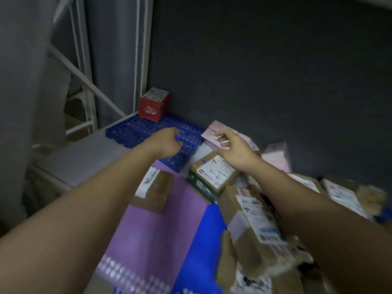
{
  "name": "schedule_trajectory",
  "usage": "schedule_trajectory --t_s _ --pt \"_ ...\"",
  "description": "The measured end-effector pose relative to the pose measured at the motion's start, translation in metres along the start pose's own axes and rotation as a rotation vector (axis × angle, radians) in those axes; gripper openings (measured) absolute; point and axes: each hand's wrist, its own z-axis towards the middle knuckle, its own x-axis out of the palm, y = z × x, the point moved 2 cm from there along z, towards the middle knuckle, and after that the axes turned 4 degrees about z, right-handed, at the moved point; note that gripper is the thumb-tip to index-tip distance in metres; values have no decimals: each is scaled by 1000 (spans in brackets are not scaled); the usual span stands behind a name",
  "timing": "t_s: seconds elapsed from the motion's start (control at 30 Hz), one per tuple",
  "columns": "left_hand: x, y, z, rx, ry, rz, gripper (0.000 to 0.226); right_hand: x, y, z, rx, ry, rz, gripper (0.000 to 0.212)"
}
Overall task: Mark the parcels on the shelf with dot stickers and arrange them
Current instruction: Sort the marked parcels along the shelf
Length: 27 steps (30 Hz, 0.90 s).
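1. Reaching out with both bare arms over a blue perforated shelf mat (135, 129) inside a dim, dark-walled shelf bay
2. Hovering the left hand (164, 142) above the mat with fingers curled under and gripping nothing visible
3. Pinching a small pale object, too blurred to identify, in the right hand (232, 148), held in front of a pink parcel (214, 128) lying at the back against the wall
4. Showing a red box (153, 105) standing upright alone at the far left corner of the mat, a label on its top face
5. Lying just below the right hand, tilted: a brown parcel (212, 172) with a white shipping label and a blue dot sticker (204, 161) on its top
6. Crowding the right side, a loose heap of labelled cardboard parcels (256, 225), leaning on one another
7. Covering the near middle, a purple flat package (157, 228) with a smaller brown box (157, 188) resting on it
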Motion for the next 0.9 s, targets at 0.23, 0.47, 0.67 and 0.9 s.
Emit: schedule_trajectory --t_s 0.23,0.47,0.67,0.9 --pt "57 -32 -36 -16 81 54 81 -7 -29 -72 119 205 -250 41" --pt "112 -63 -15 -94 120 49 127 -12 -57 -71 238 156 -260 38" --pt "93 -77 -18 -132 29 86 110 -26 -63 -73 246 79 -223 39" --pt "27 -71 -59 -149 -189 74 106 -35 -29 -67 164 -129 -15 33"
